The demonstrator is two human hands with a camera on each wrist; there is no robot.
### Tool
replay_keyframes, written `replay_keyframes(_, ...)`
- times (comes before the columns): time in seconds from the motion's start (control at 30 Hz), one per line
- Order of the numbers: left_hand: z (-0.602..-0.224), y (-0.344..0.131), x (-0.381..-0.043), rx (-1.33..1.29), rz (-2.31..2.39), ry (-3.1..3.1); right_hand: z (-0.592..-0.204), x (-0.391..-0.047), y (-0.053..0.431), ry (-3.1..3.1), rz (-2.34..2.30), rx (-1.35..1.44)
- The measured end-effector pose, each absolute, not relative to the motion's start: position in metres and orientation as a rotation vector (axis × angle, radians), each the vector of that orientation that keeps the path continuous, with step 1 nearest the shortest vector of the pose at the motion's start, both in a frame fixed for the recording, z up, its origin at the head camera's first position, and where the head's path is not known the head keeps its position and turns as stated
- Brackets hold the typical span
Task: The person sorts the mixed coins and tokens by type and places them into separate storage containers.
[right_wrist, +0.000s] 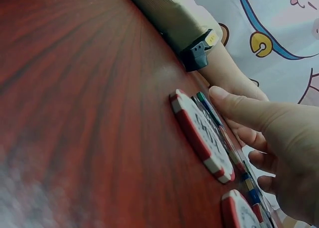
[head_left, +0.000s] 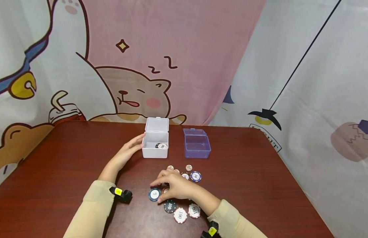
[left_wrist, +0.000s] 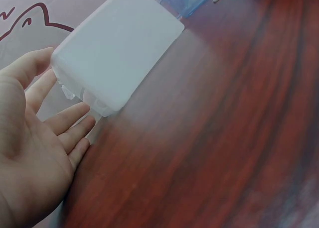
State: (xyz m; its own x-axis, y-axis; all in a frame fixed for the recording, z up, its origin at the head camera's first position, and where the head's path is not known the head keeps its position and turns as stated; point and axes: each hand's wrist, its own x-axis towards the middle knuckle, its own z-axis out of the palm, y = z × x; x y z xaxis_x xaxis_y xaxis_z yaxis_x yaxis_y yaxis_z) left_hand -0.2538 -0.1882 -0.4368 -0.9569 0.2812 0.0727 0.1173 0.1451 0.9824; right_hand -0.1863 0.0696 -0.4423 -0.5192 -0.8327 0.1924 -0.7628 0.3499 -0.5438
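Note:
A white lidded box (head_left: 155,153) stands with its lid up and a few chips (head_left: 161,145) inside. My left hand (head_left: 124,157) rests at its left side, fingers extended, and the left wrist view shows the fingertips against the box wall (left_wrist: 117,49). My right hand (head_left: 178,185) hovers low over several poker chips on the table. Its thumb and forefinger are spread around a blue-green chip (head_left: 154,194), which lies flat. In the right wrist view the thumb (right_wrist: 239,106) is close to that chip's edge; contact is unclear. The palm hides some chips.
A translucent blue-purple box (head_left: 197,152) with its lid up stands right of the white one. Around the right hand lie a black chip (head_left: 170,206), red-edged white chips (head_left: 180,215), a blue chip (head_left: 196,176) and small pale chips (head_left: 188,167). A printed cloth hangs behind the table.

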Motion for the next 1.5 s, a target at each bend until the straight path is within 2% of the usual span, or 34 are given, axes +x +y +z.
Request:
replay_keyframes(0.17, -0.449, -0.19, -0.262, 0.396, 1.934, 2.294, -0.443, -0.186, 0.07, 2.505, -0.865, -1.491)
replay_keyframes(0.47, -0.423, -0.185, -0.245, 0.404, 1.919, 2.275, -0.445, -0.185, 0.068, 2.544, -0.846, -1.523)
replay_keyframes(1.03, -0.423, -0.186, -0.244, 0.406, 1.917, 2.271, -0.447, -0.188, 0.068, 2.532, -0.869, -1.553)
replay_keyframes(1.5, -0.451, -0.191, -0.262, 0.414, 1.953, 2.284, -0.433, -0.191, 0.073, 2.595, -0.94, -1.496)
